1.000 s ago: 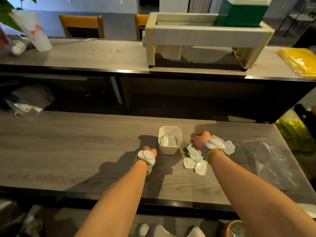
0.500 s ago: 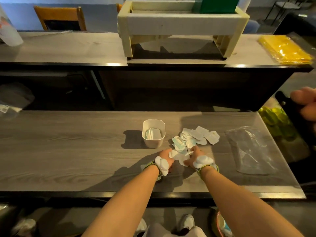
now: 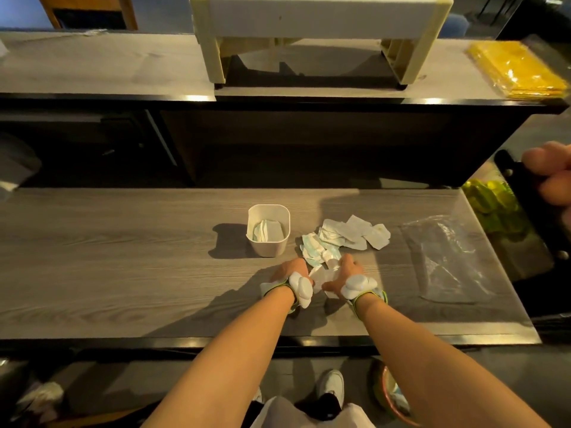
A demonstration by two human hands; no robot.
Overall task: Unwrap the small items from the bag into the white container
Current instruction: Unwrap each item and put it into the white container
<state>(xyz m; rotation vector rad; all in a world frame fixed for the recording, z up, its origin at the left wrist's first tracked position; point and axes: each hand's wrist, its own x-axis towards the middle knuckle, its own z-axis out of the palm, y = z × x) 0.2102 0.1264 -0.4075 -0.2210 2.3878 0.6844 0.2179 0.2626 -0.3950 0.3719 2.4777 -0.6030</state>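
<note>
A small white container (image 3: 268, 248) stands on the grey wooden counter, with folded white items inside. Right of it lies a loose pile of torn white and teal wrappers (image 3: 343, 239). Just in front of that pile, my left hand (image 3: 289, 270) and my right hand (image 3: 346, 271) are close together, both gripping one small white packet (image 3: 323, 274) between them. A crumpled clear plastic bag (image 3: 448, 257) lies flat on the counter further right.
A raised back counter carries a cream plastic stand (image 3: 318, 32) and a yellow packet (image 3: 519, 69). Another person's hand (image 3: 553, 177) holds a dark object at the right edge. The counter's front edge (image 3: 278, 341) runs just below my wrists.
Both hands came back from beside the container to the counter in front of the wrapper pile and closed together on a small packet. The view tilted down.
</note>
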